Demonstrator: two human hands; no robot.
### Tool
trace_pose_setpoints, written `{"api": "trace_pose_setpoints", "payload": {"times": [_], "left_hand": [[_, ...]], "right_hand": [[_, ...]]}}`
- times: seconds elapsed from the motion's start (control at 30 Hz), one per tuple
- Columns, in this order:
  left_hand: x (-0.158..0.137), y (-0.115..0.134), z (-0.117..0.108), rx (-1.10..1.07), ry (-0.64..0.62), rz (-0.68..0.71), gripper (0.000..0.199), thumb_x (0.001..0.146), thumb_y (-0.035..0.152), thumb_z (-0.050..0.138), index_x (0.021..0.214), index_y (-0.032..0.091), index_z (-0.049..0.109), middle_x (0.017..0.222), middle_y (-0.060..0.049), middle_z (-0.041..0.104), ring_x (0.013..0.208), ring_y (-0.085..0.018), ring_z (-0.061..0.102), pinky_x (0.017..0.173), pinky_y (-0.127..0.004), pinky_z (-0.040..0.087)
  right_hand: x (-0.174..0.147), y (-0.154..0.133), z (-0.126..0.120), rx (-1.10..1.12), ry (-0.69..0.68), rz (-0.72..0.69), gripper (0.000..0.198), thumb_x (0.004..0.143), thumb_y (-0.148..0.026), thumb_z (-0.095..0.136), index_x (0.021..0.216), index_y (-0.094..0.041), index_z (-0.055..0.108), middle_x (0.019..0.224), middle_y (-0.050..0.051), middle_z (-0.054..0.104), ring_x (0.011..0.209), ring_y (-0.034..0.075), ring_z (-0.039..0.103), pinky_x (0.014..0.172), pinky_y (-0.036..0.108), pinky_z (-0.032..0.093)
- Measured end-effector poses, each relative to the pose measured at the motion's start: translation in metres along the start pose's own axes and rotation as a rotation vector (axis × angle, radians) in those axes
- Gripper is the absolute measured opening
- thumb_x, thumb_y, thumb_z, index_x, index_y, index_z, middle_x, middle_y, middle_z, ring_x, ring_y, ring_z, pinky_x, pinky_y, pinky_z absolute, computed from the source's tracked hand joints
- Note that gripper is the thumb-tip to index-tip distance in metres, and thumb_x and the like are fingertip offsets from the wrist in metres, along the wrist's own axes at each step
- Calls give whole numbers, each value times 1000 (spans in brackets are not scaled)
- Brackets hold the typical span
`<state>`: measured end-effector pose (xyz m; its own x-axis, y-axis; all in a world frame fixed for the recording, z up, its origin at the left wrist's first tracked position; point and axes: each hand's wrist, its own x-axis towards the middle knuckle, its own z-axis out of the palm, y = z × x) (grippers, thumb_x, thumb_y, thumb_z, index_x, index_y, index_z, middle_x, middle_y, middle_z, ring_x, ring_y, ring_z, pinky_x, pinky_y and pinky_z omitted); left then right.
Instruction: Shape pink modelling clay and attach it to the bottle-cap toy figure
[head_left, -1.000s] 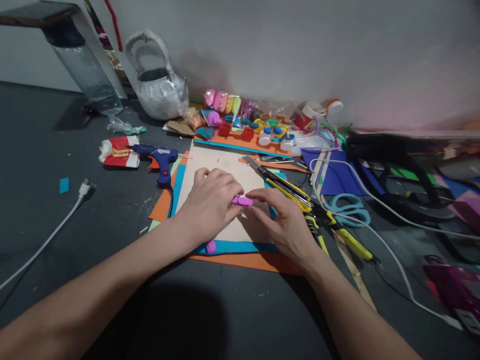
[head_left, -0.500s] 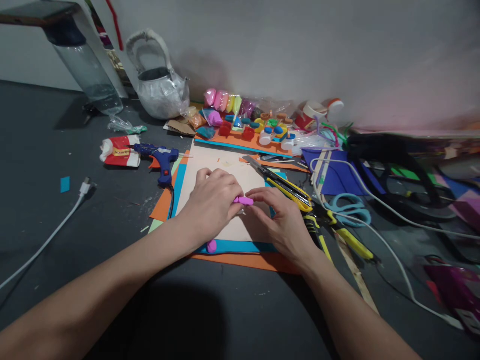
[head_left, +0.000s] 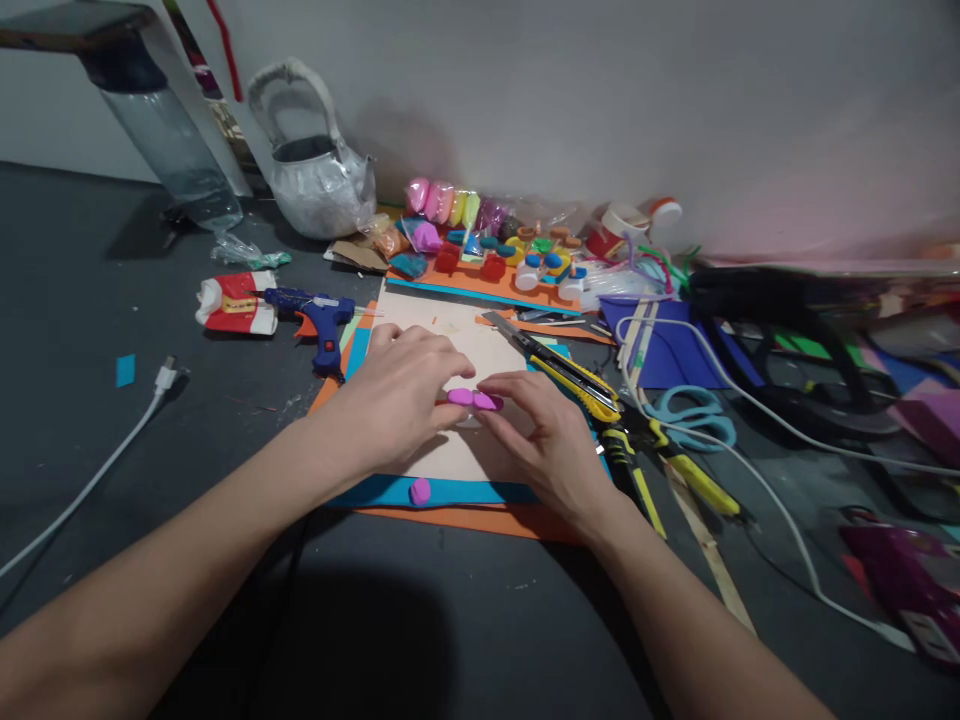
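Note:
Two small joined lumps of purple modelling clay [head_left: 460, 397] are between my hands, just above the pale sheet [head_left: 450, 455]. My left hand [head_left: 405, 390] has its thumb against the left lump, while its index finger arches above. From the other side, my right hand [head_left: 544, 425] pinches the right lump between thumb and fingertips. Something whitish shows beneath the clay, too small to make out. A separate purple clay ball [head_left: 420, 491] rests on the blue sheet [head_left: 480, 492] near the front.
A glue gun [head_left: 322, 320] lies left of the sheets. To the right are a yellow utility knife [head_left: 574, 380], pliers [head_left: 701, 480] and blue scissors [head_left: 694, 417]. Behind stand small wheeled clay models [head_left: 551, 268], clay packets [head_left: 442, 200] and a kettle [head_left: 319, 185]. A white cable [head_left: 795, 545] curves across the right.
My left hand has shifted slightly left and its fingers have loosened, baring more of the purple clay. The clay ball at the front is now fully visible.

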<state>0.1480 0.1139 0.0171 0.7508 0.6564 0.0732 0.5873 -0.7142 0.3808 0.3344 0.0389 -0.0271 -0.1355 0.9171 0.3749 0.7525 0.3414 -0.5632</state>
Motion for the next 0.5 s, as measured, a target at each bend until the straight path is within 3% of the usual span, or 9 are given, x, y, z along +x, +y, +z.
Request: {"api": "trace_pose_setpoints", "payload": {"times": [0.3, 0.5], "left_hand": [[0, -2, 6, 5, 14, 16, 24, 90, 35, 65, 105, 18, 71, 110, -10, 72, 113, -30, 59, 100, -49, 33], [-2, -6, 5, -14, -5, 16, 28, 91, 36, 63, 111, 17, 69, 113, -10, 71, 113, -30, 58, 99, -48, 33]], "right_hand": [[3, -5, 1, -152, -8, -109, 13, 97, -25, 54, 101, -19, 65, 98, 10, 71, 92, 24, 62, 82, 40, 51], [1, 0, -2, -80, 4, -36, 19, 94, -28, 59, 112, -21, 64, 111, 10, 70, 105, 26, 62, 91, 44, 51]]}}
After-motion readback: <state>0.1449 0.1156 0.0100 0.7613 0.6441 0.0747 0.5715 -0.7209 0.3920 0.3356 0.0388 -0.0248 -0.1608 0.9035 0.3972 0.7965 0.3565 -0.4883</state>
